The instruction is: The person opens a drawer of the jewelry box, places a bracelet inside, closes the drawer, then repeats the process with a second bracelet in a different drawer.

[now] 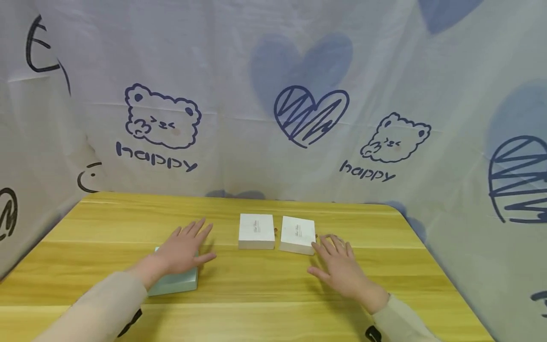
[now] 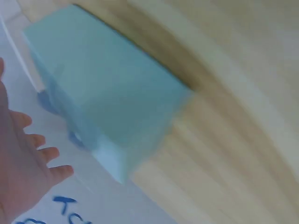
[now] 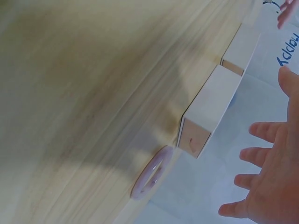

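My left hand (image 1: 183, 249), fingers spread and empty, is over a pale blue-green box (image 1: 177, 282) at the left of the table and covers part of it. In the left wrist view that box (image 2: 103, 79) shows a smooth plain top, with the hand (image 2: 25, 163) beside it. My right hand (image 1: 342, 271) has its fingers extended, just right of two flat white boxes. The nearer white box (image 1: 297, 232) and the other one (image 1: 256, 230) carry small dark print. A pale purple bangle (image 3: 145, 171) lies by the nearer box, mostly hidden behind my right fingers in the head view.
The wooden table (image 1: 248, 304) ends at the back against a hanging white cloth (image 1: 239, 95) printed with hearts and bears. More cloth hangs along the left and right sides. Each white box has a small tab on its right side.
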### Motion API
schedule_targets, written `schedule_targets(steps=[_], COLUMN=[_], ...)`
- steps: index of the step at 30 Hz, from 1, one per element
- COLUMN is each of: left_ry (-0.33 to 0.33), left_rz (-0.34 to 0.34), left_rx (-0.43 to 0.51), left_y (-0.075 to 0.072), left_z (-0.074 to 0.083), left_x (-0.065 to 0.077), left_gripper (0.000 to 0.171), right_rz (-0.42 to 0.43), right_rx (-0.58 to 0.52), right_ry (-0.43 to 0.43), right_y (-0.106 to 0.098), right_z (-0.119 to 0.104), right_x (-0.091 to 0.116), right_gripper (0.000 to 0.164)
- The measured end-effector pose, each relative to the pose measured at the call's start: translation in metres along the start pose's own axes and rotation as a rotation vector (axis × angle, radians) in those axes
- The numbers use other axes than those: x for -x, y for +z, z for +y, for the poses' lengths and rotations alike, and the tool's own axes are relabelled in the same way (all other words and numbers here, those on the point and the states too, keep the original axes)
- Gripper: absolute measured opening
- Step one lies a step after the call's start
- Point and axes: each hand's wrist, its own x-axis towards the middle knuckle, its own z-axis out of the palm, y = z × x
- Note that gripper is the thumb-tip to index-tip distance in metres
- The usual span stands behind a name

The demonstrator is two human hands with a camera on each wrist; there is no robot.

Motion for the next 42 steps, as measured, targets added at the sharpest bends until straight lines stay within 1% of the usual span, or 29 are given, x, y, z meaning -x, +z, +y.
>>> schedule_targets(steps=[3,5,7,10,13,15,17,22,25,28,30,33,36,40,42], left_ry=[0.006,0.022,0.042,0.075,0.097,0.107,0.111,0.132,0.14,0.137,0.13,0.129,0.14,0.17,0.179], left_rz=[0.032,0.046,0.044,0.02,0.01,0.009,0.0,-0.036,-0.039,-0.035,-0.034,-0.018,0.008,0.032,0.027], left_rx=[-0.022,-0.035,-0.045,-0.044,-0.043,-0.029,-0.008,0.041,0.059,0.056,0.044,0.051,0.064,0.05,0.035], left_y=[0.003,0.005,0.008,0.011,0.018,0.022,0.025,0.031,0.034,0.037,0.039,0.04,0.04,0.038,0.037], left_z=[-0.015,-0.023,-0.031,-0.038,-0.04,-0.037,-0.032,-0.005,0.011,0.023,0.026,0.027,0.022,0.011,0.008], left_x=[0.014,0.024,0.032,0.043,0.048,0.048,0.045,0.037,0.032,0.027,0.024,0.023,0.027,0.037,0.04], left_gripper=[0.081,0.084,0.087,0.09,0.091,0.091,0.091,0.093,0.094,0.095,0.098,0.103,0.106,0.101,0.099], right_rz=[-0.012,-0.021,-0.025,-0.029,-0.03,-0.031,-0.036,-0.041,-0.037,-0.033,-0.029,-0.026,-0.023,-0.014,-0.01], right_rx=[-0.004,-0.009,-0.006,-0.002,-0.002,-0.001,0.001,0.015,0.025,0.024,0.021,0.014,0.015,0.02,0.024], right_ry=[0.003,0.006,0.009,0.011,0.015,0.017,0.021,0.026,0.023,0.021,0.02,0.019,0.017,0.007,0.003], right_y=[0.001,0.002,0.002,0.002,0.001,0.0,-0.001,0.0,0.0,-0.001,-0.001,-0.002,-0.002,-0.001,0.0], right_z=[-0.001,-0.001,-0.002,-0.002,-0.002,-0.002,-0.002,-0.002,-0.002,-0.001,-0.001,-0.001,-0.001,0.0,0.0], right_x=[-0.002,-0.002,-0.003,-0.003,-0.002,-0.002,-0.001,-0.001,-0.001,0.0,0.001,0.002,0.002,0.002,0.001], right_gripper=[0.062,0.062,0.061,0.06,0.059,0.058,0.058,0.057,0.057,0.056,0.056,0.055,0.055,0.055,0.055])
